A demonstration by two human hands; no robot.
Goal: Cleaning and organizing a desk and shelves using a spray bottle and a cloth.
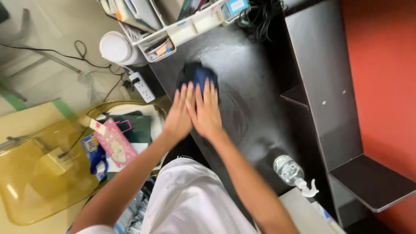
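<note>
A dark blue cloth (pixel 198 74) lies bunched on the dark desk top (pixel 255 95). Both hands lie flat on its near part, side by side with fingers stretched out. My left hand (pixel 179 113) overlaps slightly with my right hand (pixel 205 110). The fingertips of both press on the cloth, and the cloth's far edge sticks out past them. The desk surface around the cloth shows pale wet-looking streaks.
A clear spray bottle (pixel 291 172) with a white trigger lies at the desk's near right. White organizer trays (pixel 182 28) and black cables (pixel 260 15) sit at the far end. A white cylinder (pixel 116 47), a power strip (pixel 143 86) and a yellow transparent chair (pixel 47 173) with items stand left.
</note>
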